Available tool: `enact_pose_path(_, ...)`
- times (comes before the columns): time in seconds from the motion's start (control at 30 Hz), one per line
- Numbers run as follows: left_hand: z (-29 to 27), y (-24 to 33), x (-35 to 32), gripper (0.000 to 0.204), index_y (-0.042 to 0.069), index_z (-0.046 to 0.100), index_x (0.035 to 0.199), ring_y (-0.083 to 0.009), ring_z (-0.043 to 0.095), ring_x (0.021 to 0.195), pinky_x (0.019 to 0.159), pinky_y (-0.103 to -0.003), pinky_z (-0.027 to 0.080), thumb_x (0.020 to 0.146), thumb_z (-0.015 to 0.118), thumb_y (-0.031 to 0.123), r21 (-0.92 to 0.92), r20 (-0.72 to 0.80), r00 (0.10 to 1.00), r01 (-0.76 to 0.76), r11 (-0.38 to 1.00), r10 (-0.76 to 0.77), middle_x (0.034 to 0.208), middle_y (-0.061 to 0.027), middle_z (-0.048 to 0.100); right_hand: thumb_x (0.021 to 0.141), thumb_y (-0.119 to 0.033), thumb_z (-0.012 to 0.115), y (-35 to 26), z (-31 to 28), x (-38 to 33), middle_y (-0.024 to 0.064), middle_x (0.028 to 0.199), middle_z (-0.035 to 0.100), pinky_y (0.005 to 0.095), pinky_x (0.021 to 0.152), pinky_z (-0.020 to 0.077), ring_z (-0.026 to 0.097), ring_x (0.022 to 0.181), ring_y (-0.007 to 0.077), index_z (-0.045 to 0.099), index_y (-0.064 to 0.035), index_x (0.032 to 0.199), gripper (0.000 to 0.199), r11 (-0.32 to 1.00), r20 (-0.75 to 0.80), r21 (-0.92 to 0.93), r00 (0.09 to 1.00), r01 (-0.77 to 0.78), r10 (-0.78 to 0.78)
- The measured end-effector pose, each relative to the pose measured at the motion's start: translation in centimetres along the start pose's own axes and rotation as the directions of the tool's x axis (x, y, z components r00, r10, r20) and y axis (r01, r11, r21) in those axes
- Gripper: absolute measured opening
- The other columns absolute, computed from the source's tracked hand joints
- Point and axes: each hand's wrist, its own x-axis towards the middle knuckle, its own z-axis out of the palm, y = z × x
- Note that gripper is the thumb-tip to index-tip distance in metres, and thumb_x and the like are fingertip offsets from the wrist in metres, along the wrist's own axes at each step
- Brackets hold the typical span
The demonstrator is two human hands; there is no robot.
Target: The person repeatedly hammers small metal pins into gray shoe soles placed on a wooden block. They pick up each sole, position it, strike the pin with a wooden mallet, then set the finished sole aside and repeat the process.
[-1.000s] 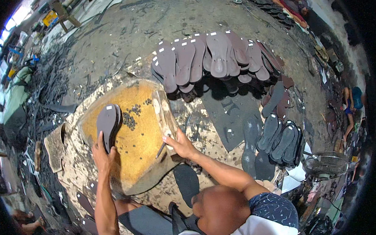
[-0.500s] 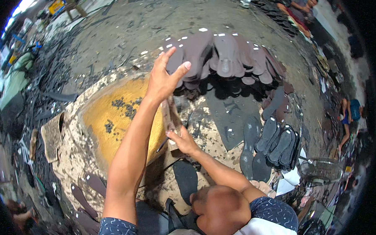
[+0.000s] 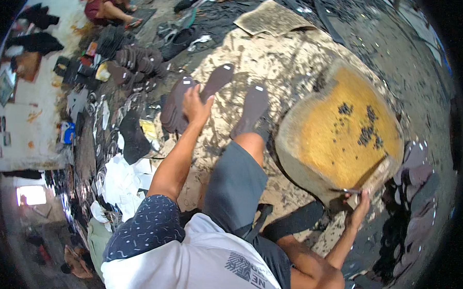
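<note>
My left hand (image 3: 196,105) rests over the edge of a stack of brown shoe soles (image 3: 174,106), fingers apart and gripping nothing. A single brown sole (image 3: 218,79) lies just beyond its fingertips, and another brown sole (image 3: 251,108) lies by my knee. My right hand (image 3: 357,208) is closed around a rough wooden baton (image 3: 376,177). A thin dark metal tool (image 3: 343,190) sticks out from the same hand; its tip's shape is too small to make out. Both lie at the near rim of a thick block with a yellow top (image 3: 319,133).
Small black bits (image 3: 366,133) are scattered on the block. Piled brown soles (image 3: 415,162) stand beyond its right side. White paper sheets (image 3: 122,183) and a black sole (image 3: 133,136) lie at left. Another person (image 3: 101,9) sits at the upper left.
The view has swung to the left. My left hand has gone from above the large pile of soles to the smaller stack. My right hand still holds the baton and metal tool.
</note>
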Motion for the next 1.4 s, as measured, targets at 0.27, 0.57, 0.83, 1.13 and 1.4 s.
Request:
enact_pose_path(0.27,-3.7,-7.7,-0.6,0.115,0.018,0.013,0.162,-0.0495,0.009,0.153,0.12,-0.067,0.012,0.076,0.082,0.05,0.41,0.382,0.82,0.262,0.874,-0.425,0.166,-0.0272,0.011,0.101,-0.041,0.056,-2.2,0.5,-1.4,0.0067,0.094,0.061,0.0374,0.07,0.0537,0.061,0.082,0.0198,0.057,-0.006,0.106,0.035,0.998,-0.048,-0.058,0.998,-0.039,0.036)
enact_pose_path(0.57,-6.2,-13.8,6.0,0.105,-0.007,0.031,0.15,-0.0392,0.05,0.135,0.114,-0.042,0.041,0.069,0.085,0.031,0.021,0.497,0.84,0.24,0.97,-0.219,0.146,-0.0291,0.048,0.099,-0.039,0.062,-0.7,-1.9,1.0,0.0086,0.101,0.059,0.0363,0.07,0.0561,0.063,0.085,0.0214,0.057,-0.0033,0.112,0.038,0.998,0.029,-0.031,0.998,-0.057,0.058)
enact_pose_path(0.83,-5.1,-12.0,3.5,0.123,0.016,0.015,0.161,-0.0423,0.053,0.133,0.11,-0.048,0.043,0.068,0.089,0.046,0.074,0.506,0.845,0.16,0.984,-0.175,0.15,-0.0254,0.048,0.099,-0.042,0.061,0.0,-1.3,0.0,0.0076,0.106,0.058,0.0382,0.071,0.0567,0.061,0.095,0.0204,0.054,-0.0055,0.118,0.042,0.997,-0.041,-0.071,0.998,-0.042,0.04)
enact_pose_path(1.13,-2.6,3.9,-0.7,0.102,0.016,0.028,0.158,-0.045,0.061,0.117,0.101,-0.052,0.048,0.075,0.086,0.033,-0.099,0.462,0.829,-0.306,0.947,0.316,0.132,-0.0277,0.06,0.101,-0.041,0.059,-0.5,-1.8,0.9,0.009,0.087,0.066,0.0354,0.064,0.0563,0.068,0.071,0.0217,0.06,-0.0034,0.105,0.038,0.99,-0.021,-0.13,0.998,0.061,-0.064)
enact_pose_path(1.4,-2.7,14.7,4.6,0.106,0.014,0.023,0.16,-0.0465,0.058,0.124,0.104,-0.05,0.047,0.074,0.085,0.019,-0.202,0.453,0.757,-0.427,0.881,0.471,0.138,-0.0285,0.057,0.103,-0.034,0.056,-1.5,0.1,-0.7,0.0126,0.076,0.069,0.0345,0.069,0.0571,0.069,0.069,0.0208,0.06,0.0025,0.103,0.036,0.982,0.091,0.094,0.981,0.164,-0.173)
